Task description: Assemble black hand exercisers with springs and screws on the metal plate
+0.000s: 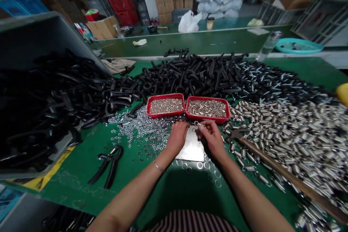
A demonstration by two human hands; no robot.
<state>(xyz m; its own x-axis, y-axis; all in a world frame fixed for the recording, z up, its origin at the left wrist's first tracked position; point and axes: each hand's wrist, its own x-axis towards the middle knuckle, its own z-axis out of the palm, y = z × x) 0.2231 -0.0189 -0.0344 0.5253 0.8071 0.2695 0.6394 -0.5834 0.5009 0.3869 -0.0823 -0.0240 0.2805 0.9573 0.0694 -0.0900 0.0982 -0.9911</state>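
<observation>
My left hand (178,136) is at the left edge of a flat metal plate (192,149), its fingers curled together; whatever they may grip is hidden. Across the plate, my right hand (213,138) pinches a small shiny metal piece (199,124) between thumb and fingers. It looks like a spring, but it is too small to be sure. Just beyond my hands are two red trays: the left tray (165,116) contains tiny metal bits, the right tray (208,118) short metal pins. Thin metal rings (199,165) lie along the plate's near edge.
A wooden-handled hammer (272,163) lies right of my right hand, against a heap of metal springs (293,134). Small nuts and rings (146,130) are scattered to the left. Black handles (190,76) pile behind the trays and fill a grey bin (58,25). One black plier-like tool (108,163) lies front left.
</observation>
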